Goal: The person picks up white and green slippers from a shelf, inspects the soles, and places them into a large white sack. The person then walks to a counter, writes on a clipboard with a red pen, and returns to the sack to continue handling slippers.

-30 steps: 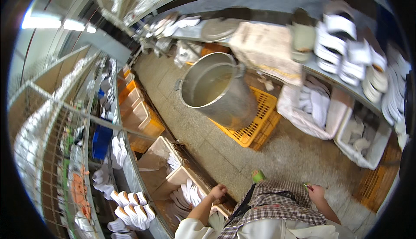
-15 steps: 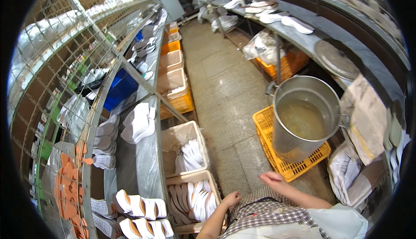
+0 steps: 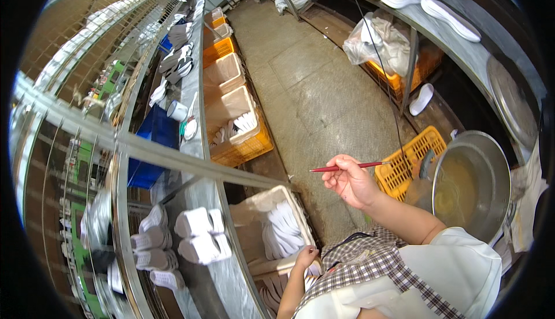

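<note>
A slim red pen (image 3: 352, 167) is pinched between the thumb and fingers of my raised right hand (image 3: 354, 187), lying crosswise above the floor. My left hand (image 3: 308, 256) hangs low beside my checked apron (image 3: 376, 261), its fingers curled. Whether anything is inside them is hidden. Just left of that hand stands a lined crate (image 3: 245, 218) holding white shoe soles (image 3: 284, 230).
A large metal pot (image 3: 502, 174) of cloudy liquid stands at the right by a yellow crate (image 3: 440, 139), with a black cable (image 3: 381, 58) hanging nearby. Shelves of soles (image 3: 202, 238) run along the left. A diagonal metal bar (image 3: 173, 156) crosses there.
My right hand has risen, and the red pen now shows in it. My view has shifted, bringing the left shelf closer and the pot farther right. My left hand stays low by the apron.
</note>
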A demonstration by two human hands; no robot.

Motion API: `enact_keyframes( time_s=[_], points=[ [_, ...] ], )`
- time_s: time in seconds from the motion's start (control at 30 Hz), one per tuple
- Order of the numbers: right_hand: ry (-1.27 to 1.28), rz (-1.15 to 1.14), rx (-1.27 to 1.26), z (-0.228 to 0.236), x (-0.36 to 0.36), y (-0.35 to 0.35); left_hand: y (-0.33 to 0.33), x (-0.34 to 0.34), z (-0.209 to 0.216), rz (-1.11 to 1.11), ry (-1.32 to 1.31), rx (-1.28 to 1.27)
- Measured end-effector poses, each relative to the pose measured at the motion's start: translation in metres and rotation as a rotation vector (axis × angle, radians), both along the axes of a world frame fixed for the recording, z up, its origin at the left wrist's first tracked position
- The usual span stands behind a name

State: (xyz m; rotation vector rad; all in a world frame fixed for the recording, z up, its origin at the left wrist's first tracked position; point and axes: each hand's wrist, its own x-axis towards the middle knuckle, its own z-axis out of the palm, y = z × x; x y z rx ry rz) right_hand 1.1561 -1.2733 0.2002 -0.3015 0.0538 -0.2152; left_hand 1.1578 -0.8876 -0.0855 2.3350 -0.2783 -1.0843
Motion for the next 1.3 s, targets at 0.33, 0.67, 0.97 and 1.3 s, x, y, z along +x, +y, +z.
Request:
enact_keyframes(
  time_s=[0.33, 0.67, 0.97, 1.3],
  points=[
    [0.283, 0.086, -0.489, -0.047, 0.287, -0.079, -0.073, 0.258, -0.028, 0.583, 0.366, -0.116],
    [0.396, -0.012, -1.049, -0.051, 0.551, -0.205, -0.241, 0.660, -0.010, 0.207, 0.062, -0.148],
    [0.673, 0.022, -1.180, -0.129, 0.791, -0.385, -0.364, 0.946, -0.045, 0.098, -0.063, -0.026],
    [0.247, -0.131, -1.940, -0.006, 1.191, -0.550, -0.404, 1.133, -0.047, 0.274, 0.228, 0.103]
  ],
)
